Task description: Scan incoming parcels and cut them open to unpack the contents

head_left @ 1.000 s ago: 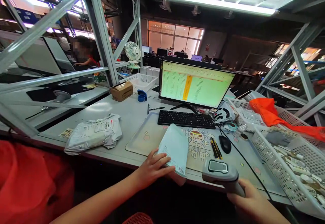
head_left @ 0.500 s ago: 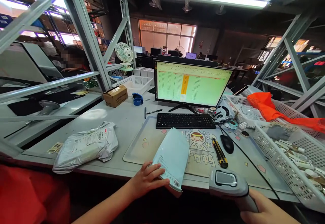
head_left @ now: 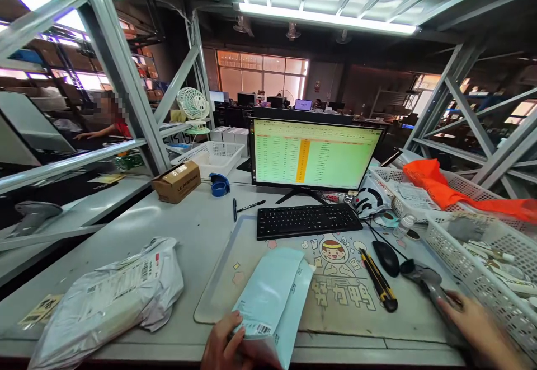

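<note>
My left hand (head_left: 222, 341) grips the lower left edge of a pale blue packet (head_left: 268, 291) at the front of the desk mat. The packet has small print and a barcode near its bottom edge. A second pale blue panel shows at its right; whether it is a separate packet, I cannot tell. My right hand (head_left: 474, 322) is closed around the handle of a grey barcode scanner (head_left: 423, 275), low at the mat's right edge. Just left of the scanner are a black mouse (head_left: 386, 258) and a yellow-and-black box cutter (head_left: 378, 280).
A white plastic parcel (head_left: 121, 291) lies on the left. Behind are a cardboard box (head_left: 177, 182), blue tape (head_left: 218, 186), pens, a keyboard (head_left: 308, 220) and a monitor (head_left: 314, 154). White baskets (head_left: 465, 252) line the right side. A person sits beyond the left frame.
My right hand has carried the scanner right and away from me, down beside the mouse and basket. My left hand still holds the pale blue packet, now tilted, showing the second panel. The view has shifted.
</note>
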Demonstrator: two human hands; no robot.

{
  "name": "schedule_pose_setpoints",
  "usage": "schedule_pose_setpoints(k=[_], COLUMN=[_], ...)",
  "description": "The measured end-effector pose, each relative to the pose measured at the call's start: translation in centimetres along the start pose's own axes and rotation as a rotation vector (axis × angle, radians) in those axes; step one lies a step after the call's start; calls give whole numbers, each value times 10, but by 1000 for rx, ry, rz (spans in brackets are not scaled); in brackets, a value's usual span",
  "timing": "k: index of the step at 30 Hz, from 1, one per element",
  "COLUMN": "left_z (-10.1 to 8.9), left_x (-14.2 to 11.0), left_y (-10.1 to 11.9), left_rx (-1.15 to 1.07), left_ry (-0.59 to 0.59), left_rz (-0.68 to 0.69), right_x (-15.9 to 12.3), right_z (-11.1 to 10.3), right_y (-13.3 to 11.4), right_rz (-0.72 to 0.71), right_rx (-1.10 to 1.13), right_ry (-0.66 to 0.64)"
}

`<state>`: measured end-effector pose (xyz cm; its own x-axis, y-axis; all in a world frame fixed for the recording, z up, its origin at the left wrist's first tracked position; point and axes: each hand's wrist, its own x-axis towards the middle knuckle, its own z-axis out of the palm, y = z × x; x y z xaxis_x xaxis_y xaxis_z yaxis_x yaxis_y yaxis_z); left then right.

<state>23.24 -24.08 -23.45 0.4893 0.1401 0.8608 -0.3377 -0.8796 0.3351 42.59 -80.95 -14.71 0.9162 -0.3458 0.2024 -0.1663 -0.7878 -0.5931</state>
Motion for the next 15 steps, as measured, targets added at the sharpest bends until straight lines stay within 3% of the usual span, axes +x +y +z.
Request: schedule_pose_setpoints(k=[2, 5, 8, 11, 15], left_z=[4, 7, 10, 15, 13], left_x=[-3, -4, -4, -7, -9], left_y=[-4, -6, -1, 5, 2], left_rx=[26, 73, 89, 76, 1], left_ry=[-27, -42, -20, -8, -38], left_rz=[-4, -48, -127, -203, -400], right_x=[-14, -28, -23, -9, 1], right_z=[17, 63, 118, 154, 159], right_y=[-37, -122, -196, -234, -252], right_rz=[-185, -482, -575, -580, -578], right_rx=[-123, -164, -184, -208, -183], right_ry=[29, -213, -245, -222, -250])
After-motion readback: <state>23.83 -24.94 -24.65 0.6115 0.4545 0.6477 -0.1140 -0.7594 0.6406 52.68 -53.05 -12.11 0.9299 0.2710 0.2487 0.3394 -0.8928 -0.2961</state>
